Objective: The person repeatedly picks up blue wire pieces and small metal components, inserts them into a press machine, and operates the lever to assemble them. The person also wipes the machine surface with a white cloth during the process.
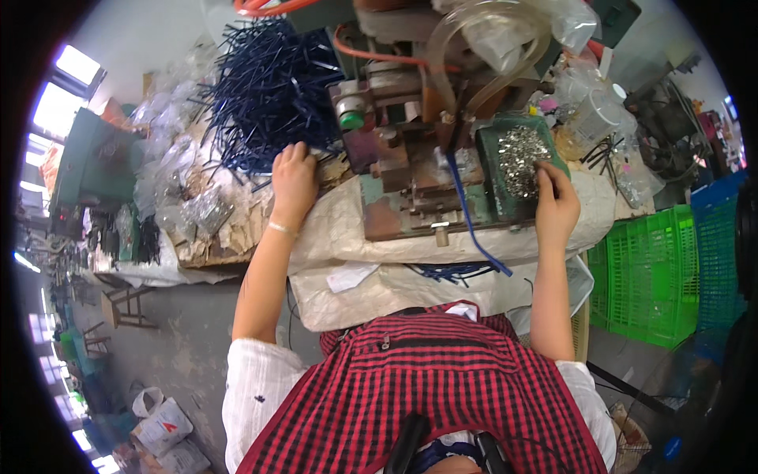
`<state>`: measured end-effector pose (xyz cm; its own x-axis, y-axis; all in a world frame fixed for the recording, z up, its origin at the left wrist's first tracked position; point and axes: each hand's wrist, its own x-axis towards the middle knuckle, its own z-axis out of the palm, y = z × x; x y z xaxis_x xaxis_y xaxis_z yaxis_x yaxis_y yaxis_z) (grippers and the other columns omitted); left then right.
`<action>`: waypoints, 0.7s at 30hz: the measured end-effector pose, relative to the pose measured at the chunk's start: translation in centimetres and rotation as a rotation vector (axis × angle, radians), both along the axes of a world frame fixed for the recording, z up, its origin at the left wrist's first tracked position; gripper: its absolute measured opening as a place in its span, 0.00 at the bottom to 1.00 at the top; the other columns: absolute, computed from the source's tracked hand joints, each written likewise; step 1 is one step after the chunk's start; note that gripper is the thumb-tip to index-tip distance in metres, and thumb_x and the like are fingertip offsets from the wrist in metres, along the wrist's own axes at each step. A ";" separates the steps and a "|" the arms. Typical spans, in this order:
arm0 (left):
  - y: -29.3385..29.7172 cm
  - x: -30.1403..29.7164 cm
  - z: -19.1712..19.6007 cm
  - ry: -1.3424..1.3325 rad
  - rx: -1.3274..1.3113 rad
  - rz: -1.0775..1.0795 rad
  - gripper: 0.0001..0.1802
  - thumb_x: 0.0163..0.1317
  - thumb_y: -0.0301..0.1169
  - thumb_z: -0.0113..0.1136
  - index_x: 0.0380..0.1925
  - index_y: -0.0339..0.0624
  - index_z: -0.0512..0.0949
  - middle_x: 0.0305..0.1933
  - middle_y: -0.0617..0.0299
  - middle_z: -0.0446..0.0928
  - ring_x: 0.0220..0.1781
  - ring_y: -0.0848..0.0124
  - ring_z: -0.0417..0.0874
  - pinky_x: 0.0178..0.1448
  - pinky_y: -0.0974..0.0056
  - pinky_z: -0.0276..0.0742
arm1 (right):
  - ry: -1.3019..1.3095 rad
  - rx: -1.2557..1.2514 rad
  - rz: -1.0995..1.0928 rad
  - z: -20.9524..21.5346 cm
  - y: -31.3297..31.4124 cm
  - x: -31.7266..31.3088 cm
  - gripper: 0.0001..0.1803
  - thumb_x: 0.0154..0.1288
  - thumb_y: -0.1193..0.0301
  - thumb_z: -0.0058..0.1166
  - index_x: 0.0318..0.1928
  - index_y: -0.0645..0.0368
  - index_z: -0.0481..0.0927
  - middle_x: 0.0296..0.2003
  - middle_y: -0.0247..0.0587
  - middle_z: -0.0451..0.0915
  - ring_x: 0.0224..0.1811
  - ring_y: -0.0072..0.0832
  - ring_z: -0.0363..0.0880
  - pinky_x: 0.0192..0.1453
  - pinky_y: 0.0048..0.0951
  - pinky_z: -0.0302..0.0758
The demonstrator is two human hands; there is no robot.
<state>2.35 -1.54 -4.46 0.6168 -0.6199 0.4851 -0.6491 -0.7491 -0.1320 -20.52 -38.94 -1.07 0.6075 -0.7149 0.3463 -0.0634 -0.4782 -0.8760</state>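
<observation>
My left hand (294, 183) rests at the near edge of a heap of dark blue strips (272, 95), its fingers curled down; whatever lies under the fingertips is hidden. At the right, my right hand (558, 207) has its thumb and fingers drawn together over the near right edge of a green tray (491, 178). Small shiny metal pieces (521, 162) lie in that tray, and anything in the pinch is too small to make out. Between my hands stands a metal press machine (418, 178). One blue strip (467, 207) hangs from its working point toward me, touched by neither hand.
Clear plastic bags (170, 170) lie left of the heap. A clear plastic jug (592, 118) stands beyond the tray. More blue strips (450, 272) lie on the pale cloth (332, 229) below the machine. Green crates (643, 272) stand on the right, a wooden stool (126, 306) on the left.
</observation>
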 end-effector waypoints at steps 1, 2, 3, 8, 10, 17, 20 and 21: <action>-0.1 0.4 -0.4 0.070 -0.203 0.003 0.02 0.54 0.24 0.63 0.29 0.40 0.81 0.41 0.56 0.77 0.46 0.57 0.79 0.49 0.56 0.75 | -0.019 0.024 0.004 0.0 -0.1 -0.8 0.10 0.71 0.76 0.60 0.50 0.63 0.88 0.45 0.40 0.90 0.47 0.24 0.85 0.56 0.25 0.77; 0.5 0.4 -0.9 0.142 -0.392 0.000 0.04 0.56 0.23 0.64 0.33 0.38 0.81 0.41 0.55 0.80 0.44 0.57 0.81 0.49 0.57 0.77 | -0.032 0.101 0.055 0.2 0.3 -1.2 0.10 0.69 0.78 0.62 0.49 0.64 0.88 0.44 0.39 0.90 0.46 0.23 0.85 0.54 0.25 0.78; 1.1 -0.1 -1.1 0.221 -0.571 0.007 0.06 0.59 0.22 0.65 0.36 0.37 0.81 0.42 0.55 0.82 0.43 0.57 0.82 0.49 0.58 0.78 | -0.047 0.103 0.129 1.5 1.3 -1.2 0.10 0.69 0.79 0.62 0.48 0.64 0.88 0.44 0.38 0.89 0.47 0.22 0.85 0.54 0.24 0.78; -1.3 -1.9 2.7 0.780 -1.256 -0.044 0.08 0.73 0.24 0.61 0.49 0.35 0.81 0.36 0.64 0.85 0.36 0.81 0.80 0.40 0.76 0.72 | -0.160 -0.072 0.381 7.0 5.6 3.0 0.09 0.66 0.81 0.64 0.46 0.64 0.89 0.44 0.39 0.89 0.47 0.23 0.85 0.55 0.24 0.78; -1.6 -2.1 1.8 0.879 -1.215 -0.083 0.13 0.74 0.26 0.61 0.55 0.35 0.81 0.44 0.59 0.88 0.41 0.77 0.86 0.37 0.75 0.75 | -0.173 -0.135 0.334 6.6 6.7 4.9 0.07 0.65 0.80 0.64 0.44 0.64 0.89 0.45 0.41 0.89 0.47 0.26 0.86 0.56 0.26 0.79; -2.5 -7.1 5.6 0.702 -1.370 0.048 0.14 0.76 0.35 0.61 0.34 0.36 0.83 0.32 0.62 0.86 0.24 0.82 0.77 0.26 0.76 0.66 | -0.370 0.527 0.462 6.4 10.1 5.8 0.22 0.67 0.82 0.60 0.62 0.67 0.76 0.47 0.41 0.87 0.48 0.24 0.85 0.57 0.24 0.79; -5.9 -10.1 12.4 0.446 -1.350 -0.167 0.05 0.74 0.25 0.60 0.39 0.34 0.80 0.38 0.55 0.86 0.32 0.77 0.83 0.33 0.73 0.78 | -0.361 0.740 0.605 7.6 10.2 5.7 0.27 0.67 0.82 0.60 0.66 0.68 0.71 0.48 0.43 0.86 0.49 0.23 0.84 0.57 0.23 0.77; -6.7 -11.5 13.7 0.418 -1.405 -0.240 0.02 0.73 0.21 0.60 0.41 0.33 0.79 0.40 0.53 0.86 0.35 0.74 0.86 0.38 0.71 0.83 | -0.323 0.683 0.563 8.1 10.1 5.5 0.27 0.67 0.82 0.60 0.66 0.68 0.71 0.48 0.44 0.85 0.49 0.23 0.84 0.57 0.24 0.77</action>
<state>-9.10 -8.29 9.24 0.8124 0.0896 0.5762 -0.5802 0.0248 0.8141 -15.05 -28.79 6.99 0.8731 -0.4558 0.1728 0.3160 0.2593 -0.9126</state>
